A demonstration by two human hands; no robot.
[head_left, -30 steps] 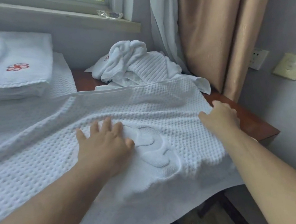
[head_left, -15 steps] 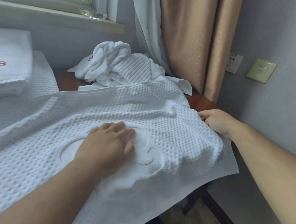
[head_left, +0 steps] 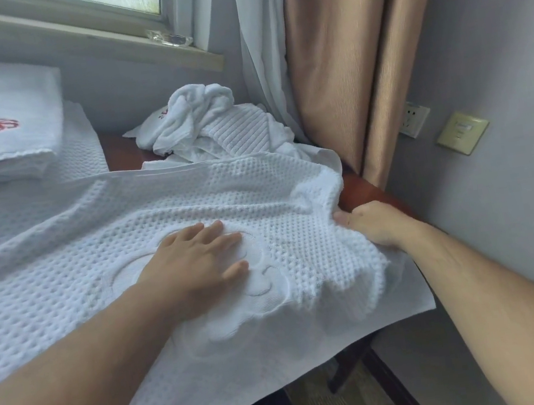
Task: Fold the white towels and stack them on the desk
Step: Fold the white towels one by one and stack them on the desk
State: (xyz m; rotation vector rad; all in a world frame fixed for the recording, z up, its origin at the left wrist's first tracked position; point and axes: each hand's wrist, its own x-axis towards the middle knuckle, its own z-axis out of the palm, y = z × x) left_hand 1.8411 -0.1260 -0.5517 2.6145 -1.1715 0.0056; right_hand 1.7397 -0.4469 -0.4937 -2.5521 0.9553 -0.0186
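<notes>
Now my right hand (head_left: 371, 225), at centre right of the frame, has gone from lying on top of the towel (head_left: 94, 262) to gripping its right edge. The thumb is on top, the fingers are curled in under the cloth, and the fabric bunches up against them. That edge has pulled in toward the centre, so a strip of brown desk (head_left: 359, 190) shows just above the hand. My left hand (head_left: 198, 261) still lies flat mid-frame on the embossed pattern, fingers straight and slightly apart, pinning the cloth and holding nothing.

The towel is spread across the desk from the left edge of the frame to the right hand, and its near hem hangs over the front. I judge this to be the start of a fold: the right side is caught and ready to carry over to the left while the left hand anchors the middle.

In the upper left sits the stack (head_left: 3, 137) of folded towels with a red emblem. A crumpled heap (head_left: 212, 123) waits at upper centre, so there is more folding left.
</notes>
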